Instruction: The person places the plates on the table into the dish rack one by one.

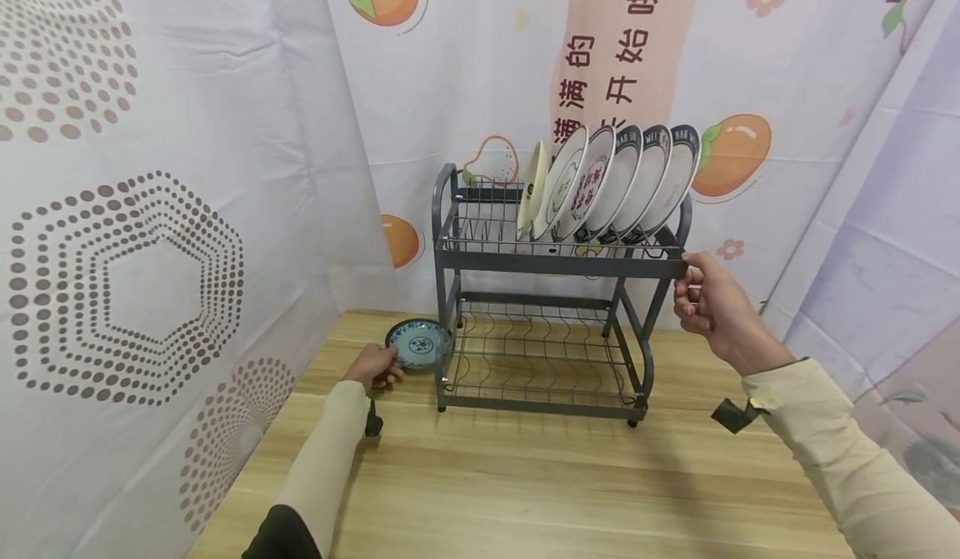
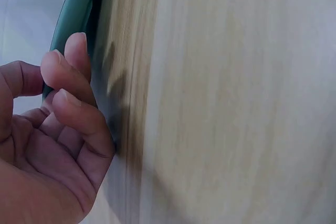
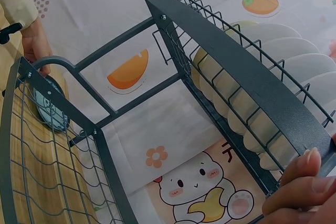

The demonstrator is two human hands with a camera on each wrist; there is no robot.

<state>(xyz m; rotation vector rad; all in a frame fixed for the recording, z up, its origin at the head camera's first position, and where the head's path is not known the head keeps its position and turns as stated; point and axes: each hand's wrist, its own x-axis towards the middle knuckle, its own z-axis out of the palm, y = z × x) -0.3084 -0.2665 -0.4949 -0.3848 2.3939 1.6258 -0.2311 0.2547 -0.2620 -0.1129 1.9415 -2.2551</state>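
My left hand [image 1: 373, 366] pinches the near left rim of a small blue patterned plate [image 1: 418, 344], at the left of the dish rack. In the left wrist view, thumb and fingers meet at the green-blue edge of this plate [image 2: 73, 17], low over the wood. My right hand [image 1: 716, 309] grips the front right upper corner of the dark grey two-tier dish rack [image 1: 555, 264]. Only its fingers [image 3: 302, 179] show in the right wrist view, by the upper bar. Several plates [image 1: 626, 184] stand on edge in the upper tier, with a cream one leftmost.
The rack's lower tier [image 1: 540, 355] is bare wire. Rack feet stand on the wooden table [image 1: 540, 476]. A printed white curtain [image 1: 375, 167] hangs close behind the rack, and another with dotted patterns [image 1: 150, 259] runs along the left.
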